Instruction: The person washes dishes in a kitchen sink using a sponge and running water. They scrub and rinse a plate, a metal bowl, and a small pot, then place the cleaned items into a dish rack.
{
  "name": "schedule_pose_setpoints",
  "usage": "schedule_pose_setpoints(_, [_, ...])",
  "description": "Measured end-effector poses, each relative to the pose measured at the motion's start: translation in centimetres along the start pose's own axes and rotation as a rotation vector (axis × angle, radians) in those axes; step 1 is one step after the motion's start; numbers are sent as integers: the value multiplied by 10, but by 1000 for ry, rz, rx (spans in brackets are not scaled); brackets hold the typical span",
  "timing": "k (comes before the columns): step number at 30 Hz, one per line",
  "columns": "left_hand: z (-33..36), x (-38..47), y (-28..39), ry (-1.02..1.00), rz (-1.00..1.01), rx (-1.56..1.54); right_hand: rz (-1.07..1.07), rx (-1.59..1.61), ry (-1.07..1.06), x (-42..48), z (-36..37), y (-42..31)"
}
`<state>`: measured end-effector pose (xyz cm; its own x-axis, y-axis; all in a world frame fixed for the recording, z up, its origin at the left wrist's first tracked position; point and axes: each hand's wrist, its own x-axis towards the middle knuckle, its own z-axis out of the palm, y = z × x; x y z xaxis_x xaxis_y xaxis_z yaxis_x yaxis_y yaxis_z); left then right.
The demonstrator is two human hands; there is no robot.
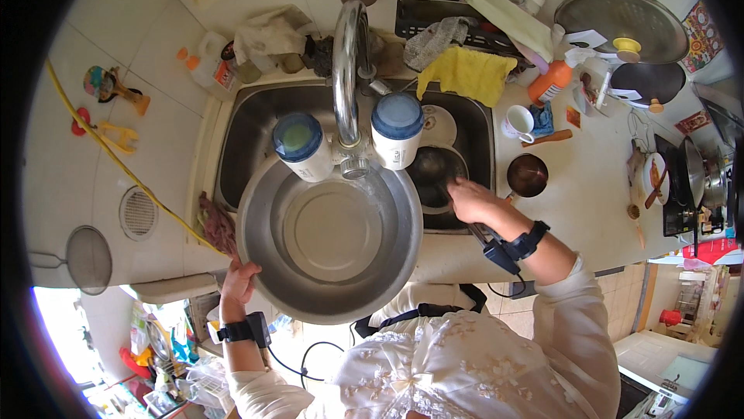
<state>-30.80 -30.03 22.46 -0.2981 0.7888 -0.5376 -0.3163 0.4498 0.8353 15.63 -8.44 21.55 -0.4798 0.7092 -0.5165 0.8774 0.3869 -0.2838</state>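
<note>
My left hand [239,281] grips the left rim of a large round metal basin [401,268], thumb on top and fingers partly hidden under the edge. The basin sits tilted across the sink's front edge, beneath a chrome faucet [344,70], and looks to hold some water. Over the right sink compartment [478,128], my right hand [469,200] is closed around a dark handled metal utensil [478,233]; its exact kind is partly hidden. Beneath the fingers lies a dark round metal vessel [427,201], with a white bowl [439,123] behind it.
Two blue-capped white water filters [297,146] flank the faucet. A yellow cloth [468,76] hangs over the sink's back edge. To the right are a white mug [517,123], a small brown pan [527,175] and an orange spray bottle [548,83]. A yellow hose [122,169] crosses the left side.
</note>
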Motion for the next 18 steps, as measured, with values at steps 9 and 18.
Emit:
schedule_pose_setpoints(9, [-1, 2, 2, -10, -1, 30, -238, -55, 538, 94, -64, -21])
schedule_pose_setpoints(18, [-7, 4, -2, -15, -19, 16, -94, -314, 685, 161, -61, -12])
